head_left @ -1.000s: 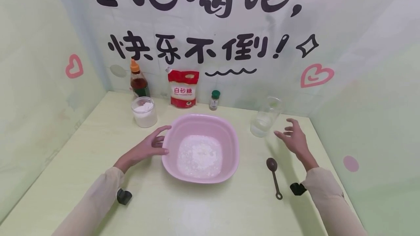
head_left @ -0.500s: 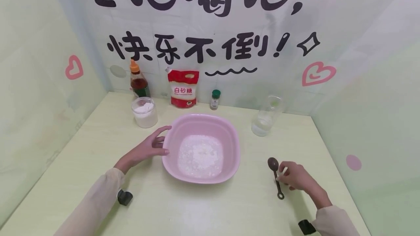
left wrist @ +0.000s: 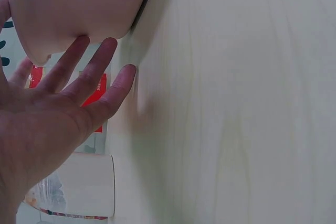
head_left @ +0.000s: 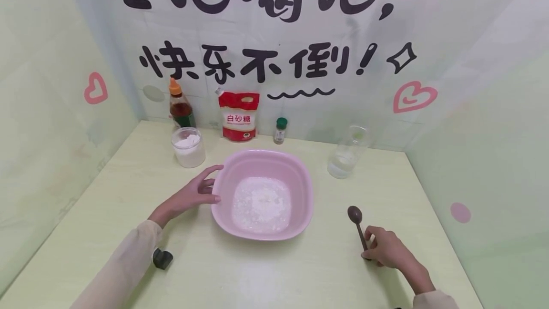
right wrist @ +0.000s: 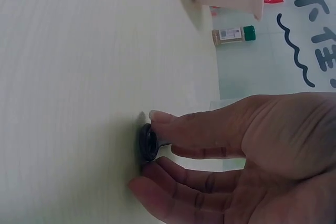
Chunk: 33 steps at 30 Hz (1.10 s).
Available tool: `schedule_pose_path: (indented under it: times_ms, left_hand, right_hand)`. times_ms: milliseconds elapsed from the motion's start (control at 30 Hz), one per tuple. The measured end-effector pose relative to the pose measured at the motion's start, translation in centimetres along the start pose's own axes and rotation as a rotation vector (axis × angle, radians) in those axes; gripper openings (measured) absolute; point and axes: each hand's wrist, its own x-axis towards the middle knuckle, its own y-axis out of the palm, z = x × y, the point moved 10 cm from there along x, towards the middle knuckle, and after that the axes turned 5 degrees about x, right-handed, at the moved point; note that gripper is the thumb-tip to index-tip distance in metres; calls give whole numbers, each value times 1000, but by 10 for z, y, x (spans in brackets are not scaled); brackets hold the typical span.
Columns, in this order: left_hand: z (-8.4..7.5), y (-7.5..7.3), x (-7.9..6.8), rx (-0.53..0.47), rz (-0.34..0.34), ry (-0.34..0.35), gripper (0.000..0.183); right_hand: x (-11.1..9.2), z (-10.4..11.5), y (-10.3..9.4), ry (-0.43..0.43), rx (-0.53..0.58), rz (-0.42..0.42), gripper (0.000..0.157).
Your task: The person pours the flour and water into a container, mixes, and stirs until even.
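The left hand (head_left: 190,194) rests spread fingers against the left of the pink basin (head_left: 262,236), I'd say to steady it, while the right hand (head_left: 386,249) has its grip pinched on the brown spoon (head_left: 354,214), right of the basin, by the near handle end, leaving its far end free.
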Motion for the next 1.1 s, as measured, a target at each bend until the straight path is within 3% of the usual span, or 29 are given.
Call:
schedule_pose_path:
  times_ms: [633, 1100]
  left_hand:
    - [1, 0, -2, 11, 3, 17, 88]
    - [4, -1, 1, 12, -6, -7, 87]
  right_hand:
    - [3, 3, 4, -51, -76, -57, 39]
    - [8, 3, 4, -123, -56, -108, 31]
